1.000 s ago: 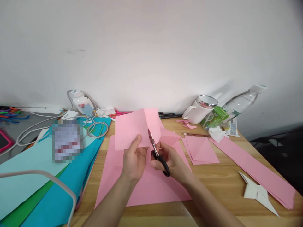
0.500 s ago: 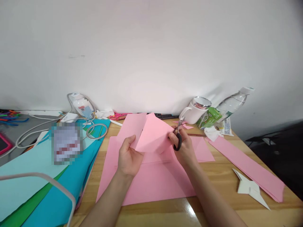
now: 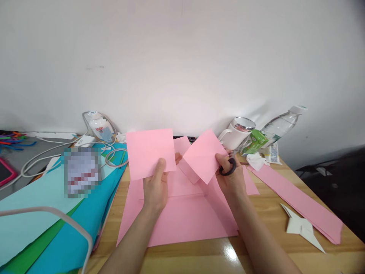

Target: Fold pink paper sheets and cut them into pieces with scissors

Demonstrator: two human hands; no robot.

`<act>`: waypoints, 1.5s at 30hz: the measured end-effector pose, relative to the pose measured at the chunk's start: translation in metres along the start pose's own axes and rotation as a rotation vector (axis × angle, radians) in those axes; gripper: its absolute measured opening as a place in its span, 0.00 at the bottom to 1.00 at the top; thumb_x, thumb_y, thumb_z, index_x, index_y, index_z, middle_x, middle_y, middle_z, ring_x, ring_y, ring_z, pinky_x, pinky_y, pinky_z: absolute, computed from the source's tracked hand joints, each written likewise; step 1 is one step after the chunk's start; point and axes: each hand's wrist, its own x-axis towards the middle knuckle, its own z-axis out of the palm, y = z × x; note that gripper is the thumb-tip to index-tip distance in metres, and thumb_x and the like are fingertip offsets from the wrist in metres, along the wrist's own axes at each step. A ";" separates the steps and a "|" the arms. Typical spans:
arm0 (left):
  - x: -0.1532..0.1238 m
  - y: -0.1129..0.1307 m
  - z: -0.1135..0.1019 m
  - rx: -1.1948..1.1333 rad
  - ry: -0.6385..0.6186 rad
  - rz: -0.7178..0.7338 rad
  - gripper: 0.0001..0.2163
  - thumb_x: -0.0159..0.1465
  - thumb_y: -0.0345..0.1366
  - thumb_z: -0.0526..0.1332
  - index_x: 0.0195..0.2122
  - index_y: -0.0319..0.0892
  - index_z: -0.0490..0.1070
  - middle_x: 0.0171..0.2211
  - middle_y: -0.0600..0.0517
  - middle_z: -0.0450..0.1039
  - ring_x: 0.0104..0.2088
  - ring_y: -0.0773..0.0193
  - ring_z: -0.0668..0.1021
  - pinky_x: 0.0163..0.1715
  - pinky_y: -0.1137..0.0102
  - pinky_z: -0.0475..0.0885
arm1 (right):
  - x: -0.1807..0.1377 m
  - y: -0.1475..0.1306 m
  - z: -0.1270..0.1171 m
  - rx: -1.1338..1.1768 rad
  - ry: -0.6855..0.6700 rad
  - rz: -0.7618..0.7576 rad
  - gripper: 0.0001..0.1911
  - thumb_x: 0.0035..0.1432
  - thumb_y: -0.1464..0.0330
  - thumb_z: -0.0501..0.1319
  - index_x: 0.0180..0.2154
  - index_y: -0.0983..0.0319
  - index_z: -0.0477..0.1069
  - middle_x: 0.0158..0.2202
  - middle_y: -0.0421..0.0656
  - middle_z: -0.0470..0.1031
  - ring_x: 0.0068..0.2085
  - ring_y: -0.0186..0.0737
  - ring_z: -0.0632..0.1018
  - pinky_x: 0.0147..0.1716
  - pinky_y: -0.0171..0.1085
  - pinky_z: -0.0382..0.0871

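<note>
My left hand (image 3: 156, 186) pinches the lower edge of a square pink paper piece (image 3: 149, 152), thumb on the front. My right hand (image 3: 230, 176) grips black-handled scissors (image 3: 229, 166) and also pinches a second pink paper piece (image 3: 203, 154), tilted like a diamond. The two pieces are held apart above a large pink sheet (image 3: 176, 213) lying on the wooden table (image 3: 216, 255). A smaller pink piece (image 3: 181, 145) shows between them.
Blue and green paper sheets (image 3: 42, 224) lie at the left with cables (image 3: 114, 156) and a small bottle (image 3: 99, 127). A white mug (image 3: 236, 133), green carton (image 3: 255, 140) and water bottle (image 3: 281, 123) stand at the back right. Pink strips (image 3: 299, 201) and a white folded shape (image 3: 302, 228) lie at the right.
The scissors left the paper and the sheet now shows as two separate pieces, pulled apart; my left hand moved left, my right hand moved right with scissors and one piece.
</note>
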 end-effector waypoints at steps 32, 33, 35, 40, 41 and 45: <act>-0.004 -0.007 -0.010 0.203 -0.084 -0.190 0.14 0.51 0.39 0.68 0.38 0.42 0.74 0.35 0.49 0.77 0.41 0.58 0.77 0.37 0.67 0.73 | -0.005 0.009 0.001 0.133 0.127 0.021 0.13 0.38 0.72 0.70 0.24 0.61 0.66 0.24 0.31 0.67 0.27 0.26 0.69 0.28 0.25 0.66; -0.007 -0.008 -0.010 0.281 -0.121 -0.217 0.14 0.50 0.40 0.68 0.37 0.40 0.75 0.36 0.47 0.77 0.44 0.56 0.76 0.42 0.65 0.73 | -0.006 0.009 0.002 0.143 0.124 0.015 0.14 0.37 0.73 0.70 0.25 0.61 0.66 0.24 0.31 0.67 0.27 0.26 0.69 0.28 0.25 0.66; -0.010 -0.012 -0.011 0.425 -0.174 -0.237 0.14 0.50 0.42 0.68 0.35 0.39 0.77 0.37 0.45 0.78 0.45 0.53 0.76 0.47 0.61 0.70 | -0.009 0.007 0.005 0.151 0.084 0.022 0.14 0.35 0.73 0.70 0.26 0.60 0.67 0.23 0.30 0.66 0.26 0.26 0.69 0.26 0.25 0.65; -0.007 -0.015 -0.012 0.533 -0.013 -0.057 0.17 0.50 0.42 0.68 0.39 0.39 0.76 0.40 0.45 0.78 0.46 0.54 0.76 0.49 0.61 0.69 | -0.017 0.004 0.009 0.021 -0.166 0.183 0.12 0.40 0.68 0.68 0.29 0.60 0.68 0.23 0.34 0.67 0.24 0.30 0.69 0.23 0.30 0.64; -0.005 -0.014 -0.012 0.522 -0.007 -0.031 0.17 0.50 0.41 0.68 0.40 0.39 0.76 0.41 0.46 0.78 0.46 0.55 0.76 0.49 0.62 0.69 | -0.018 0.004 0.009 -0.022 -0.165 0.186 0.12 0.41 0.68 0.68 0.30 0.60 0.68 0.23 0.34 0.66 0.24 0.31 0.69 0.23 0.31 0.64; 0.001 -0.011 -0.010 0.390 0.024 0.000 0.15 0.52 0.38 0.67 0.41 0.41 0.75 0.42 0.48 0.77 0.47 0.59 0.75 0.48 0.66 0.68 | -0.020 0.002 0.005 -0.228 -0.039 0.100 0.13 0.42 0.68 0.67 0.32 0.60 0.68 0.20 0.32 0.64 0.21 0.29 0.66 0.20 0.30 0.61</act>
